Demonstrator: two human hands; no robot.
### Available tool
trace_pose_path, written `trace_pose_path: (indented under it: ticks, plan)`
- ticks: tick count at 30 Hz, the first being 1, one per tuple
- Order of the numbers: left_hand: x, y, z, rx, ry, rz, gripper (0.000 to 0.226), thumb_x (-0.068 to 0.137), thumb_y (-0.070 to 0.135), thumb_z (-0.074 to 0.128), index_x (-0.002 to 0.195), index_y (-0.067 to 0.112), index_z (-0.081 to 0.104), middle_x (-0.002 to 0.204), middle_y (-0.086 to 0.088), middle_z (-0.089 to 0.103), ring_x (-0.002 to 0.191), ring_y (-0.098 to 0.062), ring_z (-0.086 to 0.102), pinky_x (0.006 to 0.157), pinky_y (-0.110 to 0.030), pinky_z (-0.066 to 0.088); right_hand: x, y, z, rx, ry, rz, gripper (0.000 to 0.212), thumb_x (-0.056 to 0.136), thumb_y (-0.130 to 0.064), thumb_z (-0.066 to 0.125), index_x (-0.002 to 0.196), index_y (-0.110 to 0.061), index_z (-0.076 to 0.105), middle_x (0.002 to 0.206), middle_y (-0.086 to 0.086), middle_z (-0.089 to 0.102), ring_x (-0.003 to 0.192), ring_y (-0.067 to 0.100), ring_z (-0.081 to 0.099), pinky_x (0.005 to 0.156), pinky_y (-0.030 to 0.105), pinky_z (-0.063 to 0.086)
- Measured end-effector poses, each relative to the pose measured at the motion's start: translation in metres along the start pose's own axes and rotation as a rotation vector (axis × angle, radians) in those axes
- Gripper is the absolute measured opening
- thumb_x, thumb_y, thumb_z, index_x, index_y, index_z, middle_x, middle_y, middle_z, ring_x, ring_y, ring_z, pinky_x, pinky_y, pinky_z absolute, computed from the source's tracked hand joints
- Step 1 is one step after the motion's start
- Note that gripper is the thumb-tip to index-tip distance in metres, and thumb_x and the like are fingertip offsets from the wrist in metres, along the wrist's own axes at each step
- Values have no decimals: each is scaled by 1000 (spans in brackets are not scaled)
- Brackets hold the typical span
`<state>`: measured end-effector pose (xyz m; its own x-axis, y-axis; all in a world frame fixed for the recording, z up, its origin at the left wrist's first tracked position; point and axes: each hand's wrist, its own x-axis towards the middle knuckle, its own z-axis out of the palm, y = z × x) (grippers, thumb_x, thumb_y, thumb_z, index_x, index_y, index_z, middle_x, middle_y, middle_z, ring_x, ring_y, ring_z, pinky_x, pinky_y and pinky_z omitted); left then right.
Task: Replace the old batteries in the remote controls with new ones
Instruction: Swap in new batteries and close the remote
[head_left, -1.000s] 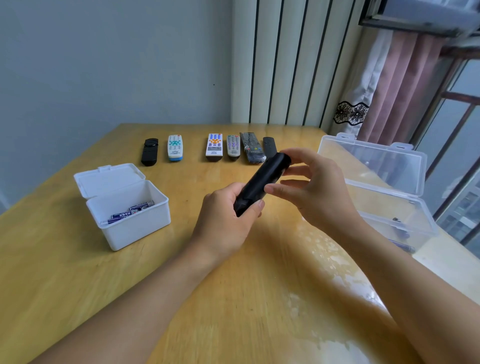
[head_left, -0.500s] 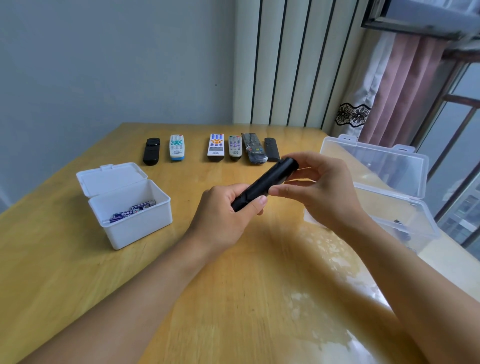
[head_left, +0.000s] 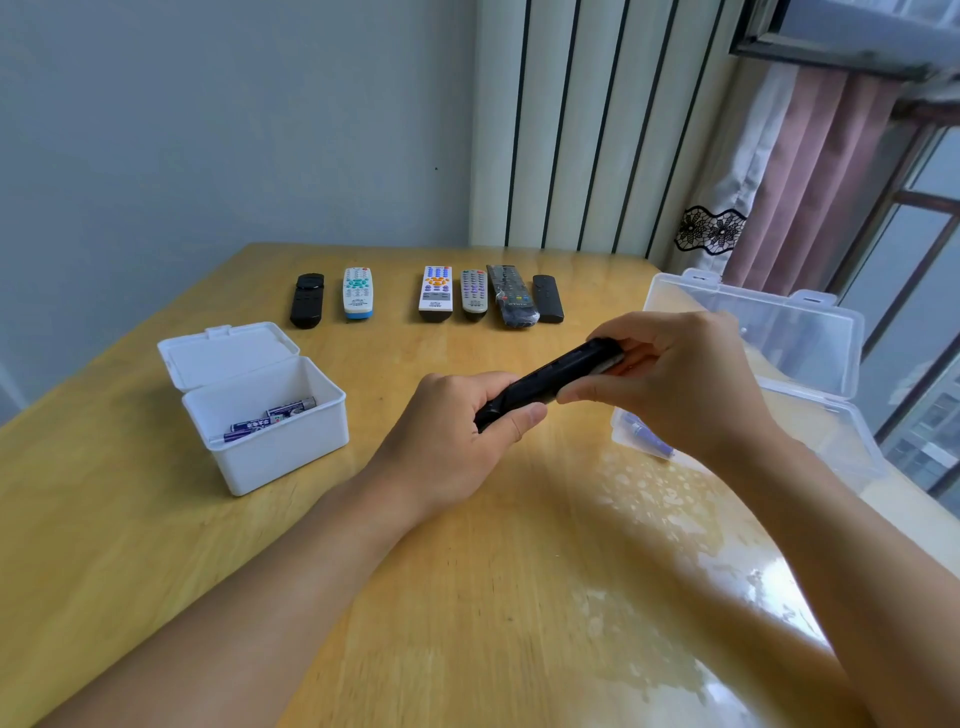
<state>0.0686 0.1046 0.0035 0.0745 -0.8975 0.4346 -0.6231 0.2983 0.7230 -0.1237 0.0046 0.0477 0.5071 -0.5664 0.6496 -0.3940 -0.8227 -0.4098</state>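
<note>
Both hands hold one black remote (head_left: 556, 375) above the middle of the wooden table (head_left: 467, 597). My left hand (head_left: 457, 436) grips its near, lower end. My right hand (head_left: 670, 384) closes over its far, upper end, thumb and fingers pinching the sides. The remote is tilted, far end higher. Several purple batteries (head_left: 270, 418) lie in an open white box (head_left: 270, 447) at the left. An open clear plastic box (head_left: 810, 374) stands at the right, with a purple battery (head_left: 649, 439) visible through its wall.
Several more remotes lie in a row at the far side of the table: a black one (head_left: 307, 300), a white one with teal buttons (head_left: 357, 292), a white one with orange buttons (head_left: 435, 292), a grey one (head_left: 474, 292), a wrapped dark one (head_left: 510, 301), a small black one (head_left: 547, 298).
The held remote has tipped flatter and shifted slightly right. My right hand has closed further over its far end. My left hand keeps its grip on the near end.
</note>
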Motion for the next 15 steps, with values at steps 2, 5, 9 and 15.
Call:
trace_pose_path:
  ticks: [2,5,9,15]
  plan:
    - [1,1,0,-23,27,-2,15,95,33,67,80,37,67,65,-5,66,53,-14,54,51,-29,44,1,0,-1,55,-1,15,44,59,-60,77,89,-28,75,76,-12,74,68,4,70,64,18,57]
    - [1,2,0,-46,43,-23,22,94,31,69,72,28,68,61,-2,64,48,-5,48,48,-19,39,1,0,-1,111,-12,41,50,59,-61,73,95,-26,77,80,-16,73,73,0,70,67,11,55]
    - [1,2,-1,-54,20,-60,20,95,32,67,77,23,70,64,-2,66,49,-3,48,48,-14,39,0,0,1,87,-4,-7,42,63,-57,74,98,-32,72,81,-17,71,79,2,71,70,8,54]
    - [1,-2,-2,-23,6,-54,11,93,37,69,82,36,70,65,-2,66,55,-10,55,53,-24,44,2,3,-3,106,-91,60,41,63,-50,78,92,-21,78,75,-9,75,66,6,71,64,16,57]
